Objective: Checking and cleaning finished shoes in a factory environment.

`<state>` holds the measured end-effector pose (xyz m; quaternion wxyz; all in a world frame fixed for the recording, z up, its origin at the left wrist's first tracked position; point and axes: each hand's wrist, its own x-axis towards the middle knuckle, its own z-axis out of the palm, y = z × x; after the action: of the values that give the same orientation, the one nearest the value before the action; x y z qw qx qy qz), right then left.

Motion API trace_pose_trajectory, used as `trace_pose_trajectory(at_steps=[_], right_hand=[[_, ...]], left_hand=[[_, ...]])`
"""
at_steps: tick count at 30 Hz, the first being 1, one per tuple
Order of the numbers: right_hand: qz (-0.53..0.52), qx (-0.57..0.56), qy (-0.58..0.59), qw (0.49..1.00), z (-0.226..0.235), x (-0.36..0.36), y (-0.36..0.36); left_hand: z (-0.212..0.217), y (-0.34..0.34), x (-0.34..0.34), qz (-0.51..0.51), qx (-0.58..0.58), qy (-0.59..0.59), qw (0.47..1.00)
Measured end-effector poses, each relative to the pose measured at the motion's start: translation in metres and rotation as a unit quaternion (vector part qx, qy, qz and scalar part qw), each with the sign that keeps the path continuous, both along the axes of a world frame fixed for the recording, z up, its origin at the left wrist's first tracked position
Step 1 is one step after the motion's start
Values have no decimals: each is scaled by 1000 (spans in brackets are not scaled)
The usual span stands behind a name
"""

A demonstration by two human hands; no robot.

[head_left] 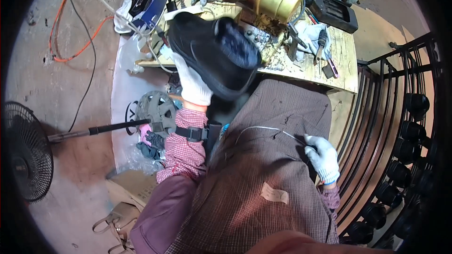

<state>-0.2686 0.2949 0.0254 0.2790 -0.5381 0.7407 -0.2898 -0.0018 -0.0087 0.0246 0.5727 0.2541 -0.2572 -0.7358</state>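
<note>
My left hand (192,83), in a white knit glove, is closed on a black shoe (200,42) and holds it up in front of the workbench. The shoe is tilted, its opening turned to the right and showing a dark, fuzzy-looking lining. Over my lap, my right hand (322,158), also gloved, pinches a thin, pale, wire-like strand (263,127). That strand curves leftward across the brown checked cloth (282,160) covering my legs. Whether its straight end by my fingers is a separate tool, I cannot tell.
The wooden workbench (346,59) carries a yellow tub (278,1), a brush (321,42), a black tray (336,11) and loose cables. On the left stands a black fan (28,153). To the right, a metal rack (372,127) holds several black shoes (409,150). A cardboard box (129,186) sits lower left.
</note>
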Motion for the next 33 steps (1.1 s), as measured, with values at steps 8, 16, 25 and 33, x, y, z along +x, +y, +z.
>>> trace_pose_trajectory(at_steps=[8,16,25,33], right_hand=[[-75,-18,19,997,19,-13,18],[9,-88,85,992,26,1,-24],[119,-198,129,964,69,25,-77],[280,-184,46,941,89,9,-38]], left_hand=[[-95,-37,-32,-175,73,236,953],[-80,-35,-18,-243,-86,209,943],[-55,68,-2,-179,38,145,972],[0,111,-68,-220,45,-83,971]])
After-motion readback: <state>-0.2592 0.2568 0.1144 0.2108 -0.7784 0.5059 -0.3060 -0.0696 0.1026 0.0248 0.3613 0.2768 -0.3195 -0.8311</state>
